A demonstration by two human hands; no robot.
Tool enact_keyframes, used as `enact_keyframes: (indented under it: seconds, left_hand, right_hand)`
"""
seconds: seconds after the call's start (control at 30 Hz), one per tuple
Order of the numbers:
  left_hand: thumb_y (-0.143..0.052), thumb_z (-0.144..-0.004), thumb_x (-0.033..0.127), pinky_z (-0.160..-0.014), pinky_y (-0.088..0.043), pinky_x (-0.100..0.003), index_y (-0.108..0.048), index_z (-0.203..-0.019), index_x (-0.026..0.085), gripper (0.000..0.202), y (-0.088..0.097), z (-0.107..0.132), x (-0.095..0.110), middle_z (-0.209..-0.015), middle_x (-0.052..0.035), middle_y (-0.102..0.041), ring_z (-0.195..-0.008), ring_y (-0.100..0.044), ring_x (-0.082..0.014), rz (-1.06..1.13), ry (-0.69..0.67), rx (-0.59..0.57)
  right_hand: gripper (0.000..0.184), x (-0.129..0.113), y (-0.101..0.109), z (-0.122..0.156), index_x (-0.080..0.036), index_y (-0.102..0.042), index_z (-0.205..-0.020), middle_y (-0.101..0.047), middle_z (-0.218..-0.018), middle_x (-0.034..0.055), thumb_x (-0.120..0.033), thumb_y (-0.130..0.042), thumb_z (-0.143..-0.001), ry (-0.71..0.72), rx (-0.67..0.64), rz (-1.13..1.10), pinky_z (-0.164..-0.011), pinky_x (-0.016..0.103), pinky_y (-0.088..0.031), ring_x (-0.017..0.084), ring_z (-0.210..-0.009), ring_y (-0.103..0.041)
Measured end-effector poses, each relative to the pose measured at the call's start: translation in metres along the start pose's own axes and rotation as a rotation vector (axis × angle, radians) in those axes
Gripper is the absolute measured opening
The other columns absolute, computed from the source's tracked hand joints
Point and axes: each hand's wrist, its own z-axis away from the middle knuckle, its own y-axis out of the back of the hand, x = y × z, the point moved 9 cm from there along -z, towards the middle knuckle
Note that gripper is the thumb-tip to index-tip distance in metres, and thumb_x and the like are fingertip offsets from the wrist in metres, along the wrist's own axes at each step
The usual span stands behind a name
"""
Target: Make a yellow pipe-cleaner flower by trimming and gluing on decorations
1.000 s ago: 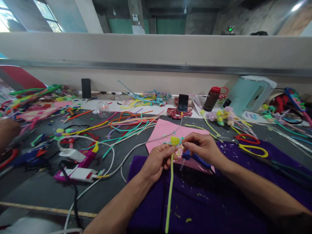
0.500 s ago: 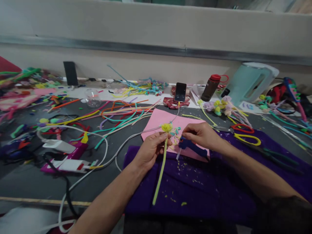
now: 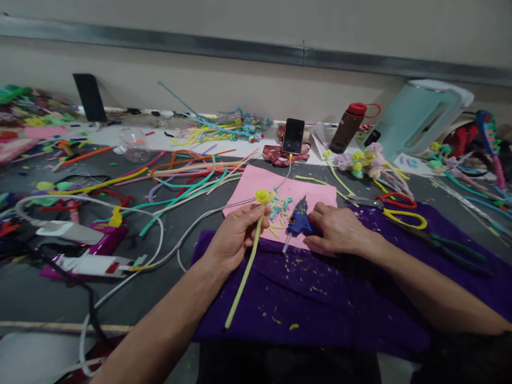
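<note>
My left hand [image 3: 233, 234] pinches a pipe-cleaner flower [image 3: 263, 197] by its light green stem [image 3: 242, 277], the yellow head pointing up and away from me. My right hand [image 3: 338, 230] is wrapped round the handle of a blue glue gun [image 3: 298, 222], which lies on a pink sheet [image 3: 256, 188] with its nozzle toward the far side. Short cut teal and yellow pieces [image 3: 279, 211] lie scattered on the pink sheet between the flower head and the gun. A purple cloth [image 3: 312, 298] covers the table under both forearms.
Loose pipe cleaners [image 3: 192, 178] spread across the grey table at left centre. A phone [image 3: 293, 136], a dark bottle with a red cap [image 3: 349, 128] and a pale kettle [image 3: 420, 114] stand at the back. Finished flowers [image 3: 360, 165], red and yellow scissors [image 3: 400, 210] lie right; cables and chargers [image 3: 80, 245] left.
My right hand left the flower head, dropped to the pink sheet and closed on the glue gun. The view tilted downward. My left hand kept the flower stem.
</note>
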Motion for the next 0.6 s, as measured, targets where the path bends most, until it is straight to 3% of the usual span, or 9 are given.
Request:
enact_keyframes:
  seconds: [0.17,0.27,0.33,0.47,0.6]
  left_hand:
    - [-0.062,-0.072,0.029,-0.031,-0.013,-0.014,-0.062,-0.079,0.012,0.018,-0.001,0.002,0.005,-0.058,0.0024,-0.056,-0.034,-0.026,0.001,-0.009,-0.014,-0.016]
    - [-0.061,-0.073,0.031,-0.03,-0.013,-0.014,-0.062,-0.081,0.013,0.02,-0.003,0.004,0.004,-0.06,0.0021,-0.058,-0.032,-0.029,0.0012,-0.013,-0.005,-0.022]
    - [-0.061,-0.074,0.032,-0.03,-0.016,-0.014,-0.062,-0.083,0.013,0.021,-0.003,0.005,0.003,-0.062,0.0021,-0.058,-0.032,-0.032,0.0007,-0.005,0.001,-0.033]
    - [-0.063,-0.073,0.032,-0.032,-0.021,-0.013,-0.063,-0.082,0.012,0.022,0.0,0.004,0.0,-0.064,0.002,-0.058,-0.037,-0.039,0.0008,0.014,0.018,-0.032]
    - [-0.064,-0.072,0.032,-0.034,-0.025,-0.012,-0.064,-0.082,0.011,0.024,0.002,0.003,-0.005,-0.066,0.0002,-0.06,-0.039,-0.041,0.0007,0.051,0.053,-0.032]
  right_hand:
    - [0.025,0.018,0.011,-0.002,-0.017,-0.062,-0.082,-0.061,-0.077,0.0058,-0.039,-0.054,-0.073,-0.049,0.048,-0.281,-0.053,0.026,-0.033,0.016,-0.062,-0.054]
    - [0.02,0.03,0.023,0.003,-0.017,-0.061,-0.081,-0.059,-0.068,0.0022,-0.033,-0.055,-0.072,-0.07,0.073,-0.686,-0.052,0.025,-0.036,0.014,-0.058,-0.052]
    - [0.023,0.033,0.024,0.007,-0.016,-0.06,-0.088,-0.061,-0.073,0.0037,-0.031,-0.054,-0.072,-0.075,0.058,-1.042,-0.053,0.025,-0.041,0.016,-0.061,-0.055]
    - [0.034,0.023,0.019,0.01,-0.014,-0.057,-0.099,-0.061,-0.089,0.0091,-0.032,-0.054,-0.071,-0.041,0.055,-1.571,-0.053,0.027,-0.046,0.017,-0.066,-0.057]
    - [0.037,0.008,0.017,0.013,-0.016,-0.057,-0.102,-0.06,-0.091,0.0092,-0.038,-0.049,-0.073,0.016,0.108,-1.745,-0.044,0.025,-0.041,0.014,-0.055,-0.054]
